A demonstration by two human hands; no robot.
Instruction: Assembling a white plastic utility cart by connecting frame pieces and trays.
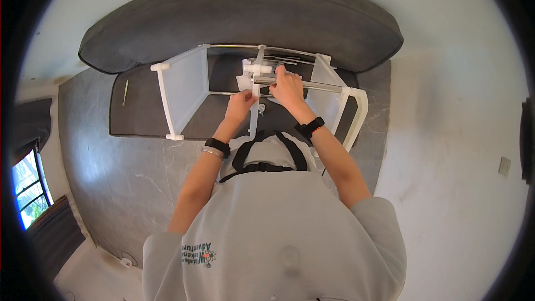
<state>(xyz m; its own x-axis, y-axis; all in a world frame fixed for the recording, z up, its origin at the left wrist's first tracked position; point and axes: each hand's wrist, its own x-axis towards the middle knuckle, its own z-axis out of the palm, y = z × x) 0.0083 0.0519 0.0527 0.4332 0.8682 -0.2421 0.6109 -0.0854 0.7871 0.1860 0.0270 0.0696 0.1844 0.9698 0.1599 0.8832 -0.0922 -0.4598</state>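
In the head view, a white rack (256,90) with metal tubes lies across the seat (139,114) of a grey sofa, in front of the backrest (239,11). The left hand (238,106) is at the rack's middle, its fingers drawn together and clamped on the near edge of the middle shelf (253,121). The right hand (288,88) is just right of that shelf, over a tube (323,86) that runs to the rack's right end; its fingers are bent, but whether they are closed on the tube cannot be told. A white fitting (257,69) sits at the middle shelf, just left of the right hand's fingertips.

The left panel (184,86) stands at the rack's left end, and the right frame (358,114) bends at its right end. A thin pale stick (125,93) lies on the seat, left of the rack. Grey floor (122,161) spreads nearer than the rack; a window (30,187) is well apart to its left, a socket (504,166) well apart to its right.
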